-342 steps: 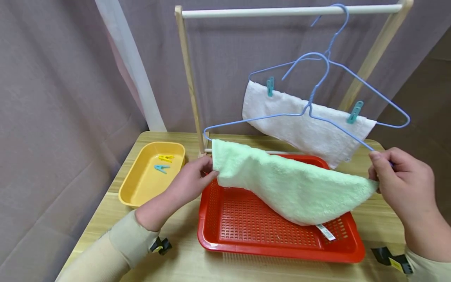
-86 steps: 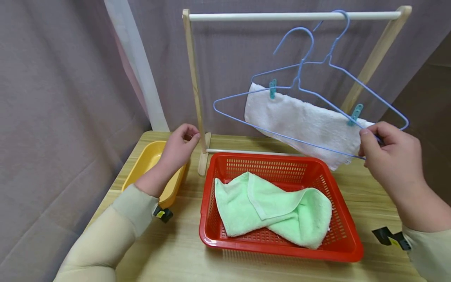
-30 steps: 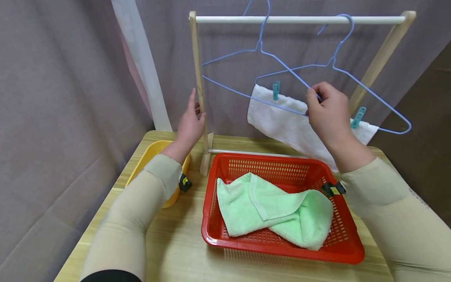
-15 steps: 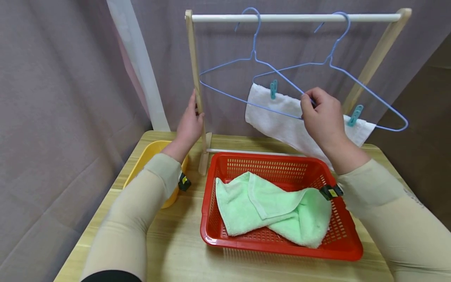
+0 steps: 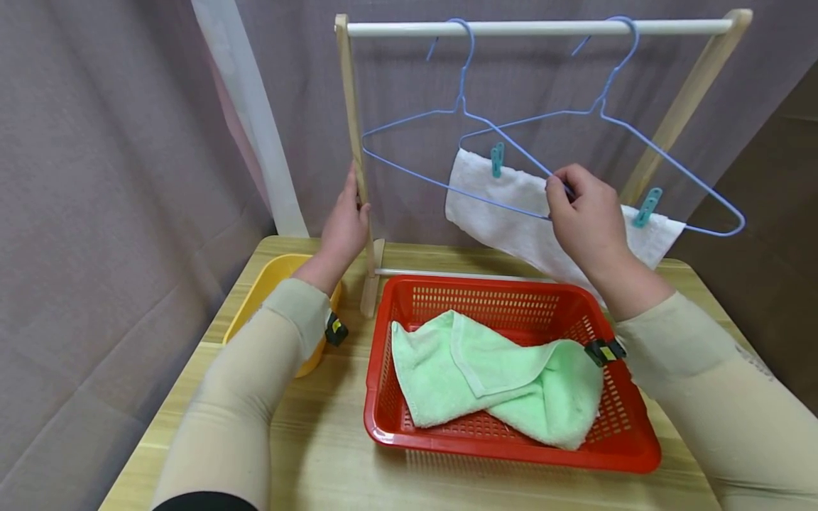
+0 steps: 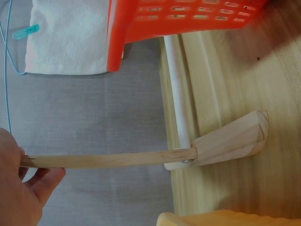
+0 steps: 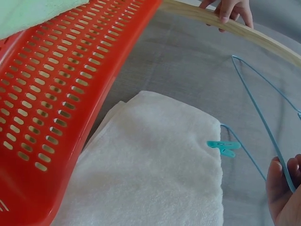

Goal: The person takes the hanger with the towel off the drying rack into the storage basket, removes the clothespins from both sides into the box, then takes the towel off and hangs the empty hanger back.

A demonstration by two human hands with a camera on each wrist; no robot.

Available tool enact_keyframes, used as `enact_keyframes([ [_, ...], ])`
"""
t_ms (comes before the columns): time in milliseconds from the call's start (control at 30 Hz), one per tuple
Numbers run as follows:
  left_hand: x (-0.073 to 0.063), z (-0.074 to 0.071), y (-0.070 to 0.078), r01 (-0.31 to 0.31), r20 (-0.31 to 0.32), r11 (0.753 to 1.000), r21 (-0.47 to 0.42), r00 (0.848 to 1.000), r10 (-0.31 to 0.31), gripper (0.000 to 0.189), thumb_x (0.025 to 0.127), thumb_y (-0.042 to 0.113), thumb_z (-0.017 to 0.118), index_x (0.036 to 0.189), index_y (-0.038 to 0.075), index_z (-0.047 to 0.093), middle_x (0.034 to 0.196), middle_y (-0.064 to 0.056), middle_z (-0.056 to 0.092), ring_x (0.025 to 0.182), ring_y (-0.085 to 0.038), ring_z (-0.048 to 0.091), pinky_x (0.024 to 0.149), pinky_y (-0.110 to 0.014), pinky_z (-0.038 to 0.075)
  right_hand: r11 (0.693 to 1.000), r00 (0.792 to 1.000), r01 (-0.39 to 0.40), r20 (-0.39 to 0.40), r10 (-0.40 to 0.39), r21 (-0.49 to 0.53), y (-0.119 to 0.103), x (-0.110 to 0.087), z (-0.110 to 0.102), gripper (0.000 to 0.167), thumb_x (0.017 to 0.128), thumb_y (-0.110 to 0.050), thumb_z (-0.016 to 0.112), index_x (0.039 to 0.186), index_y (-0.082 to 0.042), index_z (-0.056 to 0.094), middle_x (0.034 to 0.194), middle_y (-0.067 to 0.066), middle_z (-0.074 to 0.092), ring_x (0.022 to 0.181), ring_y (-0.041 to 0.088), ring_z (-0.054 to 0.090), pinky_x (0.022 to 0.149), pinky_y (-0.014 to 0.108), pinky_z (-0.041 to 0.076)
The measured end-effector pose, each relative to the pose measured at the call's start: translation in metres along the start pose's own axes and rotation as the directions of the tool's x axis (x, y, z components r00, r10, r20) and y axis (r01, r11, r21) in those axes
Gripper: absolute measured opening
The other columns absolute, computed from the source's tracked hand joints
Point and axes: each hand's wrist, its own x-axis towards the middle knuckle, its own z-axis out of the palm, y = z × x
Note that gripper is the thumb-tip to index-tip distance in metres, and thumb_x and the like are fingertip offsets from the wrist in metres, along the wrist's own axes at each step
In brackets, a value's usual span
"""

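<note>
A blue wire clothes hanger (image 5: 409,172) with nothing on it hangs by its hook on the white rail (image 5: 537,28), left of a second hanger. My right hand (image 5: 588,213) pinches its lower right end; in the right wrist view the fingers (image 7: 277,183) curl round the wire. My left hand (image 5: 345,227) holds the left wooden post (image 5: 353,106) of the drying rack, thumb and fingers on either side of it in the left wrist view. A green towel (image 5: 498,376) lies loosely folded in the red basket (image 5: 511,454).
Behind my right hand, a white towel (image 5: 492,191) hangs from the second hanger (image 5: 677,167), held by two teal clothespins (image 5: 648,207). A yellow tray (image 5: 268,284) stands left of the rack, partly behind my left arm. Grey curtain (image 5: 128,142) backs the wooden table (image 5: 332,454).
The green towel went from the hanger into the basket. My right hand brought the bare hanger up, left and onto the rail. My left hand moved from the towel to the post.
</note>
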Motion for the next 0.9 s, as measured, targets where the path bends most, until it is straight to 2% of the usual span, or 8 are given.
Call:
enact_keyframes([
  [333,0.0,0.001,0.002,0.002,0.009,1.0,0.017,1.0,-0.003,0.082,0.105,0.018,0.048,0.156,0.041,-0.013,0.147,-0.014,0.043,0.12,-0.031,0.056,0.097,-0.044,0.05,1.0,1.0,-0.008,-0.002,0.008,0.008,0.014,-0.002,-0.003,0.046,0.103,-0.043,0.038,0.126,-0.007,0.057,0.111,0.014,0.059,0.097,0.028,0.05,0.077,0.036,0.042],
  [467,-0.001,0.001,0.003,0.006,0.011,1.0,0.022,1.0,-0.006,0.082,0.105,0.019,0.048,0.156,0.04,-0.013,0.147,-0.014,0.042,0.119,-0.031,0.057,0.096,-0.044,0.051,1.0,1.0,-0.004,-0.015,0.004,0.03,0.021,-0.002,-0.006,0.044,0.103,-0.042,0.04,0.125,-0.007,0.056,0.106,0.012,0.058,0.093,0.024,0.05,0.075,0.03,0.041],
  [633,-0.002,0.001,0.004,0.016,0.013,1.0,0.026,1.0,-0.017,0.082,0.105,0.019,0.047,0.156,0.04,-0.014,0.149,-0.013,0.04,0.118,-0.031,0.057,0.095,-0.044,0.051,0.999,0.998,0.023,-0.067,-0.02,0.044,0.027,-0.002,-0.01,0.043,0.102,-0.041,0.041,0.121,-0.006,0.058,0.1,0.01,0.059,0.088,0.019,0.049,0.074,0.027,0.037],
  [900,-0.001,0.001,0.001,0.035,0.023,0.998,0.044,0.999,-0.036,0.082,0.106,0.021,0.047,0.154,0.043,-0.016,0.152,-0.012,0.038,0.118,-0.03,0.057,0.095,-0.043,0.052,0.998,0.999,0.029,-0.02,-0.03,-0.051,0.04,-0.012,-0.028,0.043,0.102,-0.038,0.041,0.124,-0.004,0.056,0.113,0.016,0.059,0.095,0.029,0.051,0.075,0.034,0.038],
])
